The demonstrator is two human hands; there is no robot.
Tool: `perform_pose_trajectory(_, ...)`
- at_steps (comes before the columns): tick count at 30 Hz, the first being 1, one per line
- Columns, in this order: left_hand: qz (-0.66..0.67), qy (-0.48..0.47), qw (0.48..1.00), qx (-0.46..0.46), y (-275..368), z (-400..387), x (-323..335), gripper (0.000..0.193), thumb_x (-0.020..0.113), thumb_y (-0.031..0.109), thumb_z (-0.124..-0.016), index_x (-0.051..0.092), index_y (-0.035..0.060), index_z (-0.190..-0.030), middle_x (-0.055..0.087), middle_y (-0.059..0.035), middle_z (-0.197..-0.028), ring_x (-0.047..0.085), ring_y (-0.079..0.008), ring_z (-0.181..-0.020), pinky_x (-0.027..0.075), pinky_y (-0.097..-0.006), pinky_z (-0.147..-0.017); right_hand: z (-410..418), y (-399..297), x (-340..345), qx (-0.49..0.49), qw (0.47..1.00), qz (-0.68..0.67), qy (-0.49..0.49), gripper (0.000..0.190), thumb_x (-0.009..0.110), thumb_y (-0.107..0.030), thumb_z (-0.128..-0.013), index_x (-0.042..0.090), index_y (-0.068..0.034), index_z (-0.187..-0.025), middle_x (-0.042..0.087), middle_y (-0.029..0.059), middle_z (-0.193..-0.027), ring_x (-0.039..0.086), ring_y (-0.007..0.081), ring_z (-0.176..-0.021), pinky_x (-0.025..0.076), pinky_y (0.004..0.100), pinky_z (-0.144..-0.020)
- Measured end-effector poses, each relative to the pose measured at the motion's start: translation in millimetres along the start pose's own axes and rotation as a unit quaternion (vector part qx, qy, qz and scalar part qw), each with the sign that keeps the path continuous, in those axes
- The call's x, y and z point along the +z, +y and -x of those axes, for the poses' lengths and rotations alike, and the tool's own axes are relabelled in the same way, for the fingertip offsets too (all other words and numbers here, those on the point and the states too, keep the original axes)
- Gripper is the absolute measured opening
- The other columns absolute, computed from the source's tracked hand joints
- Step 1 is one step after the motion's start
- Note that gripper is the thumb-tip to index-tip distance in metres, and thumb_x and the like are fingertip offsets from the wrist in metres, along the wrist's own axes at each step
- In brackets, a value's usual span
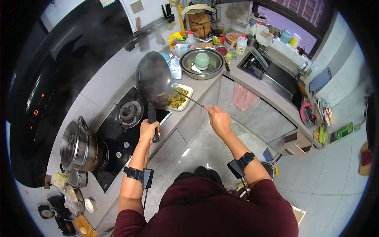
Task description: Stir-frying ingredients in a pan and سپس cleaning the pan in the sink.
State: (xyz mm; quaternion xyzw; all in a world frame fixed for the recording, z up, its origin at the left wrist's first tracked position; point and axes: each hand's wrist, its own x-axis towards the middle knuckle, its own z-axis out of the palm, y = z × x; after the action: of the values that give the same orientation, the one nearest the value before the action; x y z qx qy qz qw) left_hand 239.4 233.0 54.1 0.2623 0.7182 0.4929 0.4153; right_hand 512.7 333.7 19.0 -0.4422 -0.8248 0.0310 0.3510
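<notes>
My left hand (pixel 149 131) grips the black handle of a steaming wok (pixel 154 78), which is tilted over a white rectangular dish (pixel 189 100) on the counter. Yellow-green cooked food (pixel 178 99) lies in the dish, and a little food shows at the wok's lower edge. In my right hand (pixel 219 118) is the thin metal handle of a cooking utensil (pixel 191 99); its head is hidden at the wok's rim. The near burner of the gas stove (pixel 129 112) stands uncovered beside the wok.
A steel steamer pot (pixel 78 146) stands on the stove's other end. Beyond the dish are a steel basin (pixel 202 74) with a green bowl (pixel 201 60), a white carton (pixel 176 69) and bottles. The range hood (pixel 59 89) hangs at the left; the sink (pixel 275 80) is at the right.
</notes>
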Motion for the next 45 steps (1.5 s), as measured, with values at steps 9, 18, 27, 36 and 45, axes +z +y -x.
perform_pose_trajectory(9,-0.002,0.005,1.0,0.001,1.2,2.7,-2.1,0.057,0.06,0.004,-0.066,0.034,-0.0149,-0.112,0.051,-0.0096,-0.057,0.048,-0.0173,-0.039,0.041,-0.0293,-0.035,-3.3,-11.9,17.0,-0.016,0.999,-0.03,-0.033,0.03,0.053,-0.005,-0.075,0.066,-0.015,-0.1,0.053,0.0067,-0.071,0.057,0.0262,-0.066,0.047,0.0384,-0.055)
perform_pose_trajectory(18,0.017,-0.003,1.0,0.003,-2.6,-2.4,-10.2,0.022,0.06,0.005,-0.067,0.045,-0.001,-0.083,0.051,-0.0089,-0.058,0.048,-0.0165,-0.04,0.042,-0.0275,-0.037,4.0,-1.5,-17.4,0.001,0.999,-0.032,-0.024,0.031,0.053,-0.005,-0.075,0.067,-0.015,-0.101,0.053,0.0064,-0.07,0.057,0.0247,-0.066,0.047,0.0362,-0.056)
perform_pose_trajectory(27,0.09,-0.027,0.995,-0.04,3.3,-4.8,-26.5,0.026,0.06,0.004,-0.069,0.041,0.0031,-0.086,0.051,-0.0083,-0.061,0.049,-0.0153,-0.042,0.043,-0.025,-0.037,-8.2,7.9,-22.4,-0.001,1.0,-0.008,-0.026,0.034,0.053,-0.004,-0.072,0.067,-0.014,-0.101,0.053,0.0076,-0.072,0.056,0.0254,-0.069,0.047,0.0375,-0.057)
perform_pose_trajectory(36,0.114,-0.032,0.991,-0.066,0.1,5.9,-22.8,0.025,0.059,0.008,-0.07,0.041,0.0055,-0.087,0.052,-0.0075,-0.061,0.049,-0.0149,-0.042,0.043,-0.0251,-0.038,-30.6,-31.2,-17.8,0.09,0.948,-0.298,-0.061,0.027,0.058,-0.007,-0.079,0.065,-0.015,-0.104,0.057,0.009,-0.08,0.057,0.0288,-0.073,0.046,0.0375,-0.065)
perform_pose_trajectory(45,0.095,-0.026,0.994,-0.048,-4.7,9.3,-22.1,0.015,0.059,0.009,-0.07,0.048,0.0028,-0.079,0.051,-0.0066,-0.058,0.05,-0.0152,-0.041,0.041,-0.0264,-0.036,-22.0,-8.0,-17.0,-0.003,0.98,-0.169,-0.107,0.029,0.055,-0.005,-0.077,0.066,-0.013,-0.103,0.058,0.0094,-0.079,0.059,0.0283,-0.074,0.048,0.0392,-0.064)
